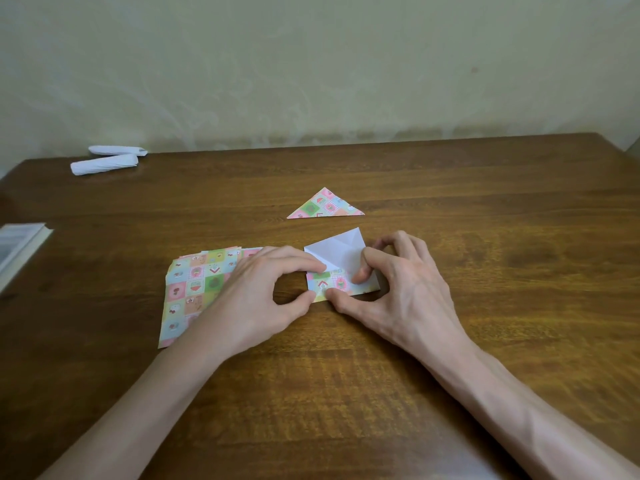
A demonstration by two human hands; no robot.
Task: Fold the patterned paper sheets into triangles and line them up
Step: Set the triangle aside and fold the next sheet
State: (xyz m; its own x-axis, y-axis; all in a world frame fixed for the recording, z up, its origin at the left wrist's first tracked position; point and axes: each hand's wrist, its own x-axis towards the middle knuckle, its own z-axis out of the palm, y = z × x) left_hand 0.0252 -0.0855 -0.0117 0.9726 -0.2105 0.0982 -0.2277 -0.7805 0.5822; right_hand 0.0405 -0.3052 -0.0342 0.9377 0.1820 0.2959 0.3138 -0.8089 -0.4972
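A partly folded patterned sheet (341, 259) lies in the middle of the wooden table (485, 237), white side up with its near corner turned over to show the print. My left hand (256, 292) pinches its left edge between thumb and forefinger. My right hand (391, 282) pinches the near folded part, thumb at the front edge and forefinger on top. One finished patterned triangle (325, 206) lies flat just beyond them. A stack of unfolded patterned sheets (194, 292) sits to the left, partly under my left hand.
Two white rolled paper pieces (107, 160) lie at the far left corner. A grey-white flat object (19, 247) sticks in from the left edge. A pale wall stands behind the table's far edge.
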